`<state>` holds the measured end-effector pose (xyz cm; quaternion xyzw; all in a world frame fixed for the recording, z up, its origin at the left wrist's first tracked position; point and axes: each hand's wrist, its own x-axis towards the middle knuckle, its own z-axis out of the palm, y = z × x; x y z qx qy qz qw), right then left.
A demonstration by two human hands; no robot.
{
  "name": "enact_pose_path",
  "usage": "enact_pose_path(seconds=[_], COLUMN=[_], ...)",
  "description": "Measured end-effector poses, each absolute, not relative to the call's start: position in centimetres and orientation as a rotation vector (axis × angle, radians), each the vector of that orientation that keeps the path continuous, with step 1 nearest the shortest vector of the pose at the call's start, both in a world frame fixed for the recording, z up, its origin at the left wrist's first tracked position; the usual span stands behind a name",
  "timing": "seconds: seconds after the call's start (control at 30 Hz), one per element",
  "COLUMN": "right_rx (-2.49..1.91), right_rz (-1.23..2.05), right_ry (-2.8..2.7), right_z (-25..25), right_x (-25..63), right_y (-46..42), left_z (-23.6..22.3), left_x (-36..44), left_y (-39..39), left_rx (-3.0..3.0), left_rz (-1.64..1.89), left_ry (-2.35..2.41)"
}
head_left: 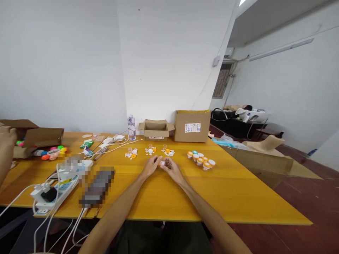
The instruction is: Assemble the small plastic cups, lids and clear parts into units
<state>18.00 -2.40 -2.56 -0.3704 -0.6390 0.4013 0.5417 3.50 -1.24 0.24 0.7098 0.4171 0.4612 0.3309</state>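
Note:
My left hand (151, 166) and my right hand (172, 170) meet over the middle of the table, with fingers closed around a small whitish piece (162, 163). A bit of orange shows by the left fingertips; the piece is too small to make out its kind. Just beyond my hands lie three small piles: a left pile (131, 154), a middle pile (150, 151) and a right pile (168, 151). Each has a clear cup, orange discs and white gear-like parts. To the right of my right hand stand several small clear jars (206, 164) with orange, white and teal lids.
A small open carton (156, 133) and a larger box (192, 128) stand by the wall, next to a water bottle (131, 127). Leftward are a power strip (63, 188) with cables, a blurred phone (97, 187), and another person's arm (5, 148) near a carton (43, 137) with colourful balls.

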Motion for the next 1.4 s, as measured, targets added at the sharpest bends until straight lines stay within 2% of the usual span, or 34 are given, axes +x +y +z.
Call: enact_pose_path(seconds=[1.4], right_rx=[-0.903], right_rz=[0.93], right_ry=[-1.572], right_z=[-2.66], right_x=[18.05], right_y=[-2.64], left_z=[-0.17], left_x=[3.37], left_y=[-1.25], left_rx=[1.868], left_rz=[1.228], left_ry=[1.106])
